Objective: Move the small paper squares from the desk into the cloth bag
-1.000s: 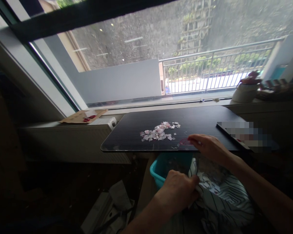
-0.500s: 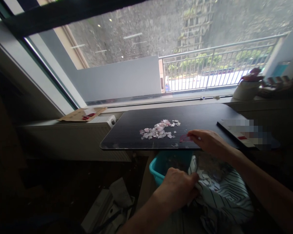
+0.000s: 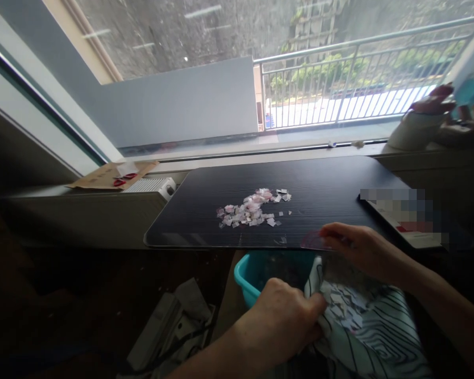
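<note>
My left hand (image 3: 284, 310) is closed on the rim of a white cloth bag with dark stripes (image 3: 379, 326), holding it beside a turquoise basin (image 3: 247, 276). Inside the bag's mouth lie many small white paper pieces (image 3: 345, 308). At the front edge of the dark table (image 3: 205, 195), my right hand (image 3: 347, 239) pinches a thin, see-through pink piece (image 3: 314, 240), netlike in look; its exact kind cannot be made out. Left of that hand, a loose pile of small white and pinkish scraps (image 3: 250, 207) is spread on the tabletop.
A blurred-out flat object (image 3: 403, 221) rests at the table's right end. Red-handled scissors (image 3: 124, 180) lie on a brown paper envelope (image 3: 95, 178) on the left ledge, near a white radiator (image 3: 154, 187). Below left stands a box of white items (image 3: 181, 316).
My right hand has drawn the pink piece right and closer to the table's front edge. My left hand keeps its hold on the bag. The camera view has dipped and moved closer.
</note>
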Motion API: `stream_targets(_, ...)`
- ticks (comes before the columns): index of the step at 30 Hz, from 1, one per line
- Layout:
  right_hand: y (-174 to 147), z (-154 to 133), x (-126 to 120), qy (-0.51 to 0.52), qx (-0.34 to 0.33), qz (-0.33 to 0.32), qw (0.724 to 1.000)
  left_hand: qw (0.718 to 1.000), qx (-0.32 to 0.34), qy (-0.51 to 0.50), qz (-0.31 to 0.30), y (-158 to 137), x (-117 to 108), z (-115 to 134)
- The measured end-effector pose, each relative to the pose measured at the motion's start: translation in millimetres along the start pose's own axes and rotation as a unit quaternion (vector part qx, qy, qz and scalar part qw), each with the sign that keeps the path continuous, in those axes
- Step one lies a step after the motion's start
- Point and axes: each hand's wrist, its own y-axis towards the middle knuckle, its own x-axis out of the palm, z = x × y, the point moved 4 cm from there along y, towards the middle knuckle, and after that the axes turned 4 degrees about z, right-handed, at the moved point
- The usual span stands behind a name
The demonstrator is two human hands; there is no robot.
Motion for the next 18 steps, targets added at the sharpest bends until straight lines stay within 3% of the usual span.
stream_targets(3,4,8,1,0.019,0.029,0.007,0.999,1.0,0.015,-0.016,-0.019,5,-5,-3)
stream_targets(9,14,7,4,0.05,0.073,-0.073,0.993,0.993,0.058,-0.045,-0.096,21,-2,-13)
stream_targets(15,21,8,11,0.072,0.106,-0.139,0.982,0.99,0.108,-0.072,-0.052,19,11,-27)
stream_targets(18,30,9,14,0.076,0.108,-0.116,0.984,0.985,0.139,-0.089,-0.056,17,11,-31)
